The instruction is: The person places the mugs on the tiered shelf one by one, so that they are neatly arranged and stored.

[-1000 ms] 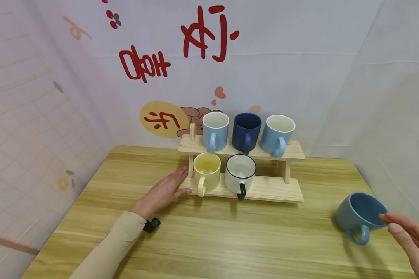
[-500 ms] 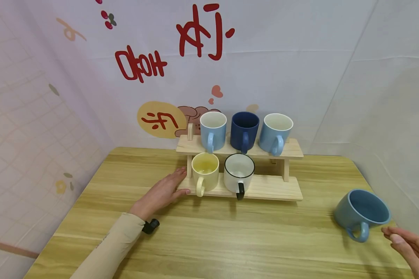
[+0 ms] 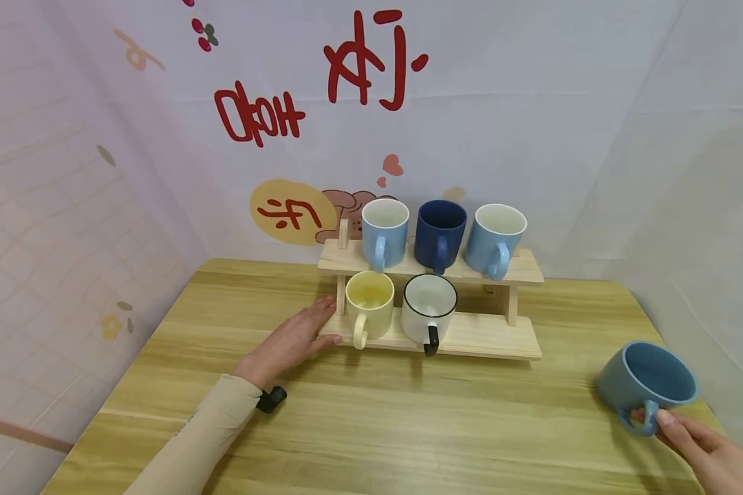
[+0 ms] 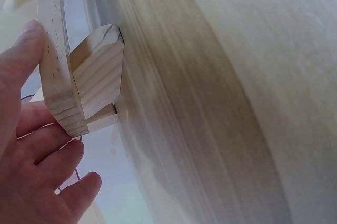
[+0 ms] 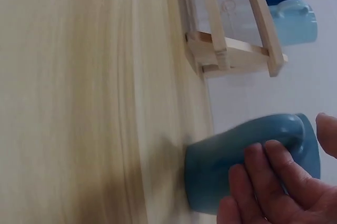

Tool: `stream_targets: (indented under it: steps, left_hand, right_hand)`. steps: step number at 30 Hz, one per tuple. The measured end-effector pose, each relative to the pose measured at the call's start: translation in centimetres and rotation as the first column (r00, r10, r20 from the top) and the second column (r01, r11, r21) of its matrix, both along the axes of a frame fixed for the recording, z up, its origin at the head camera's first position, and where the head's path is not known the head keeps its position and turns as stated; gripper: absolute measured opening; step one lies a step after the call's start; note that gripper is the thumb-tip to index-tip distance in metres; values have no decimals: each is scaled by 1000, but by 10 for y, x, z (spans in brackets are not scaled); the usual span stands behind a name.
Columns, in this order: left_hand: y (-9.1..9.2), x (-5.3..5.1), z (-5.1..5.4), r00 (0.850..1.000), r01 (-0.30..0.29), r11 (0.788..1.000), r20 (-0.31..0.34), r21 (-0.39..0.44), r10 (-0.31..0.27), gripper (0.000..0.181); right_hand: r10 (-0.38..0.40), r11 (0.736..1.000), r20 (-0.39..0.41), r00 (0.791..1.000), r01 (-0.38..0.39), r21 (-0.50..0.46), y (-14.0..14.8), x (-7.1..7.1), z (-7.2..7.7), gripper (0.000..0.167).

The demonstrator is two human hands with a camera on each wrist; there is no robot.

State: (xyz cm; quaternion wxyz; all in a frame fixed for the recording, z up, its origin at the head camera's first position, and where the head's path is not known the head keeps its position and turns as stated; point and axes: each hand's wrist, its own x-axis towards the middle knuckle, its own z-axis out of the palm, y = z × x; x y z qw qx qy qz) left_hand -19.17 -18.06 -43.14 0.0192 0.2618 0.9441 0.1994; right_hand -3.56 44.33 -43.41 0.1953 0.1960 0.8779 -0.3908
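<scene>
A two-tier wooden shelf (image 3: 495,338) stands at the back of the table. My left hand (image 3: 287,350) holds the left end of its lower board, thumb at the front edge; the left wrist view shows fingers curled at that board end. Far right on the table stands a grey-blue mug (image 3: 619,385). My right hand (image 3: 706,447) has the thumb against its handle and a fingertip inside the loop. In the right wrist view the fingers (image 5: 258,166) lie along the handle, with the thumb on its other side.
The upper board bears a light blue mug (image 3: 384,240), a dark blue mug (image 3: 433,247) and another light blue mug (image 3: 486,251). A yellow mug (image 3: 378,320) and a white black-rimmed mug (image 3: 417,323) stand on the lower board. A printed cloth (image 3: 501,137) hangs behind.
My right hand first drew back from the grey-blue mug's rim, then moved left to its handle. My left hand stays at the shelf end. The head view shifts slightly.
</scene>
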Motion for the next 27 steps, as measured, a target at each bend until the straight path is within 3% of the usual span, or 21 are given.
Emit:
stream_targets:
  steps: [5, 10, 13, 16, 19, 23, 27]
  left_hand:
    - [1, 1, -1, 1000, 5, 1000, -9, -6, -5, 78]
    - [1, 0, -3, 1000, 15, 1000, -18, -2, -15, 78]
    - [1, 0, -3, 999, 19, 1000, -26, -1, -19, 78]
    - [0, 0, -3, 1000, 15, 1000, -28, -1, -15, 79]
    - [0, 1, -3, 1000, 9, 1000, -26, 0, -9, 78]
    - [0, 1, -3, 1000, 0, 1000, -19, 3, 0, 78]
    - [0, 1, -3, 1000, -6, 1000, -7, 6, 6, 79]
  right_hand:
    - [69, 997, -169, 983, -65, 32, -11, -2, -10, 72]
    - [17, 999, -202, 979, -9, 43, -14, -3, -16, 70]
    - [-2, 1000, -260, 965, -1, -14, -11, -1, -22, 66]
    - [-47, 990, -360, 932, -4, -138, -8, 2, -30, 52]
    - [-165, 933, -432, 887, -2, -361, -7, 4, -35, 39]
    - [-311, 817, -434, 845, 4, -577, -10, 4, -34, 34]
    - [-347, 789, -437, 830, 6, -614, -11, 4, -33, 32]
